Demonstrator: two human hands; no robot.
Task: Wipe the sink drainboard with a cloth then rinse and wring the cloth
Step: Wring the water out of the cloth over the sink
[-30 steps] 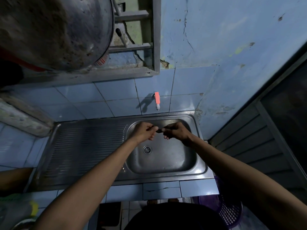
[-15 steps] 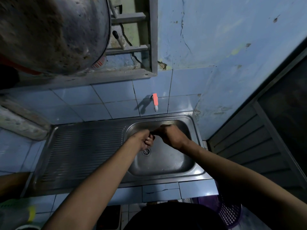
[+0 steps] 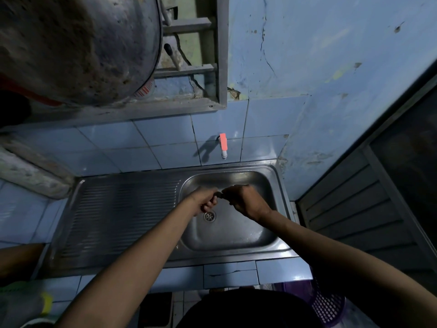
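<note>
Both my hands are over the steel sink basin [image 3: 236, 235], just above the drain [image 3: 209, 216]. My left hand [image 3: 205, 200] and my right hand [image 3: 243, 200] each grip one end of a small dark cloth [image 3: 220, 196], which is twisted tight between the fists. Only a short dark stretch of it shows between them. The ribbed drainboard [image 3: 118, 214] lies to the left of the basin. An orange-handled tap [image 3: 223, 145] sticks out of the tiled wall above the basin; no water stream is visible.
A large blackened metal pan [image 3: 78, 43] hangs at the upper left, in front of a grey window frame [image 3: 220, 67]. A purple perforated basket [image 3: 328, 306] stands on the floor at the lower right. A dark louvred door [image 3: 354, 209] is on the right.
Both fists dropped slightly from the basin's back toward the drain and turned against each other on the cloth. The camera view shifted a little.
</note>
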